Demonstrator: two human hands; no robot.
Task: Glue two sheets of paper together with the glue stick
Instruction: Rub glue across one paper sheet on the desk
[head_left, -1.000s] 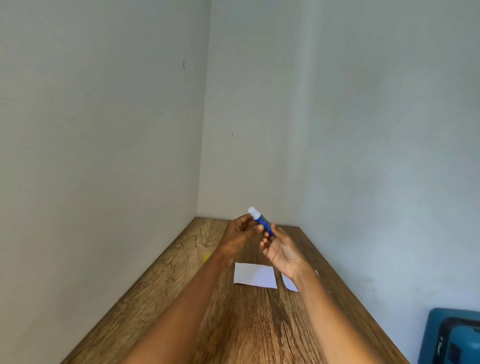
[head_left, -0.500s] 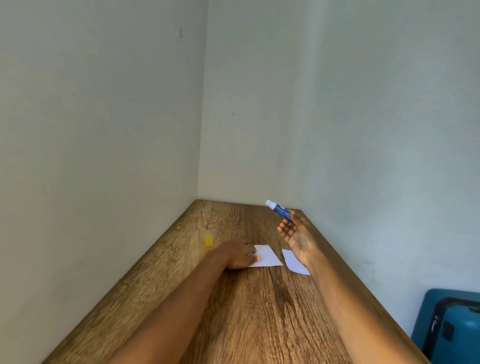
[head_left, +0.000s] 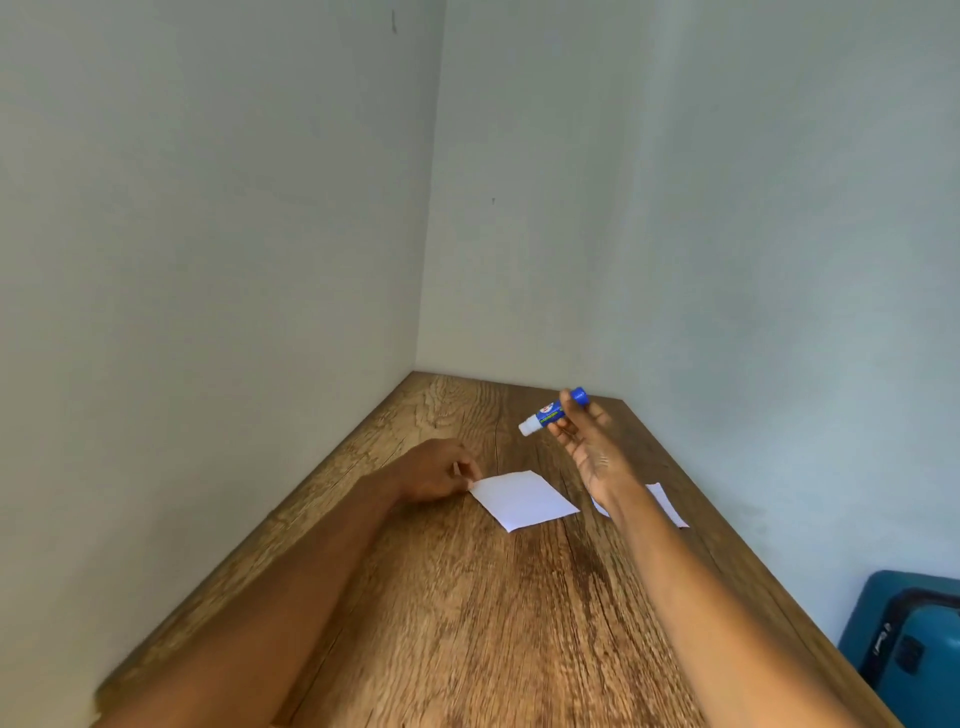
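Observation:
A small white sheet of paper (head_left: 523, 499) lies flat on the wooden table (head_left: 467, 623). My left hand (head_left: 436, 475) rests on the table with its fingertips on the sheet's left corner. A second white sheet (head_left: 665, 501) lies to the right, partly hidden behind my right forearm. My right hand (head_left: 592, 447) is raised above the table between the two sheets and pinches a blue glue stick (head_left: 553, 411). The stick is tilted, its white glue end pointing down-left and its blue base up-right.
Plain walls close the table in on the left, at the back and on the right. A teal hard case (head_left: 909, 639) stands on the floor past the table's right edge.
My left hand let go of the glue stick and dropped to the left sheet, turning it a little. My right hand flipped the stick so its white end points down-left. The yellow cap is now hidden.

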